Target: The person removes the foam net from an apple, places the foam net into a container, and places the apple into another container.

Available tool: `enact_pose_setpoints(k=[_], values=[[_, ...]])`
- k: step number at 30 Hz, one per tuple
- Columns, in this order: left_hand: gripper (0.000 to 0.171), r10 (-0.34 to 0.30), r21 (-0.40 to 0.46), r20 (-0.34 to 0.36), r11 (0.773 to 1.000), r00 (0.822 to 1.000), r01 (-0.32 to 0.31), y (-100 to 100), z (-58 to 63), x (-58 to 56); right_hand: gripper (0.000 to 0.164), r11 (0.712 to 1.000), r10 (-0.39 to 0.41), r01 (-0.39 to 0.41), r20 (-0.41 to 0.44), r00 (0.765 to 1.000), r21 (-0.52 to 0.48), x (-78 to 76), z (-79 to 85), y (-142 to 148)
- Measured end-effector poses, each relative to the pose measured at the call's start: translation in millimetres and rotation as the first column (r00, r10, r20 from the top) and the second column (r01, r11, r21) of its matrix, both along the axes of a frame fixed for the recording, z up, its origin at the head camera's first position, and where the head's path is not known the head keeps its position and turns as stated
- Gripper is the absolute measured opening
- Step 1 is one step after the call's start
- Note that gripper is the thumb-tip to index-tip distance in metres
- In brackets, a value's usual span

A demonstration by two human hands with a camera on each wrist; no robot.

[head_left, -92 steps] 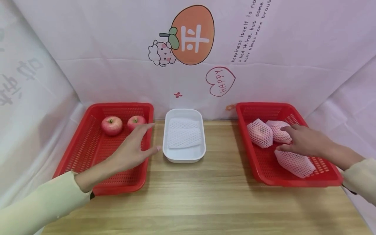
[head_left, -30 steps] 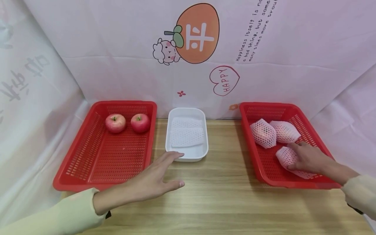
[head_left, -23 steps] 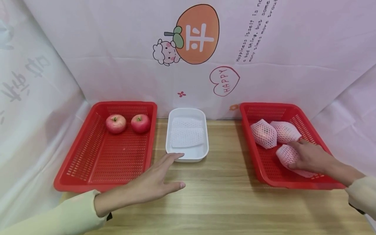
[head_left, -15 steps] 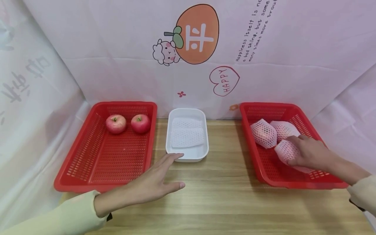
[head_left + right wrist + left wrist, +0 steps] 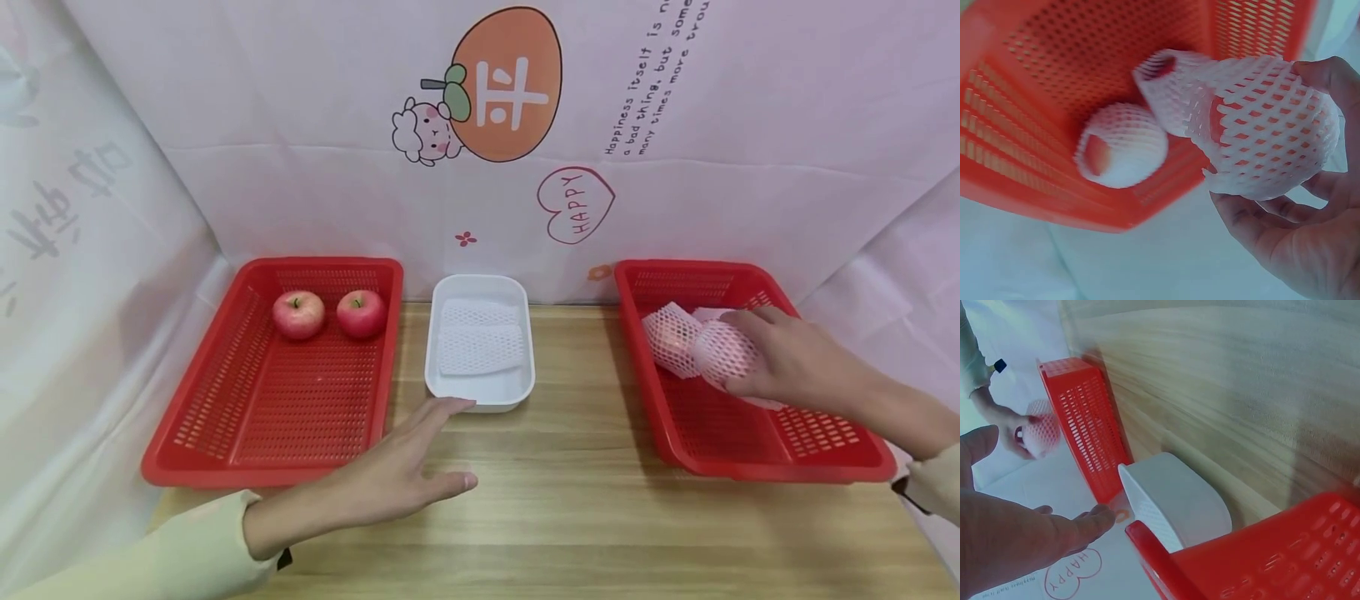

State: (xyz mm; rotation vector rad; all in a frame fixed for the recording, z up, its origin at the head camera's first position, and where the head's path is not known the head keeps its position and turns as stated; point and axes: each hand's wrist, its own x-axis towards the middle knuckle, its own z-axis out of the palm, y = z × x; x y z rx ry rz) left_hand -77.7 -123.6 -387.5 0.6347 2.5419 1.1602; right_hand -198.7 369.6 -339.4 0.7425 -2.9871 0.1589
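Note:
My right hand (image 5: pixel 806 358) grips an apple in a white foam net (image 5: pixel 1269 128), fingers and thumb curled round it. In the left wrist view, this netted apple hangs above the rim of the right red basket (image 5: pixel 660 417). Below it, two more netted apples lie in the basket; one netted apple (image 5: pixel 671 340) shows at the left, and the other is mostly hidden behind the held one. My left hand (image 5: pixel 375 483) hovers over the table with fingers extended, holding nothing. Its fingertips are close to the front rim of a white tray (image 5: pixel 480 393).
Two bare apples, one paler (image 5: pixel 298 315) and one redder (image 5: pixel 362 314), sit at the back of the left red basket (image 5: pixel 187 454). Flat foam nets (image 5: pixel 480 348) lie in the white tray between the baskets. A printed white cloth (image 5: pixel 315 167) hangs behind the wooden table (image 5: pixel 570 500).
My right hand has taken hold of the front netted apple and lifted it up from the basket floor. Earlier, my left hand moved from the left basket toward the table's front; lately it stays still.

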Motion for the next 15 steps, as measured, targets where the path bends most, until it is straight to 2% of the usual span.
enact_pose_setpoints(k=[8, 15], values=[[0.079, -0.015, 0.017, 0.015, 1.0, 1.0, 0.015, 1.9, -6.1, 5.3, 0.089, 1.0, 0.008, -0.008, 0.019, 1.0, -0.009, 6.7, 28.7, -39.3], [0.078, 0.001, 0.011, 0.035, 1.0, 0.999, -0.002, 2.5, -13.6, 8.7, 0.094, 0.998, 0.056, -0.056, 0.041, 0.998, 0.0, 13.9, 38.7, -75.7]])
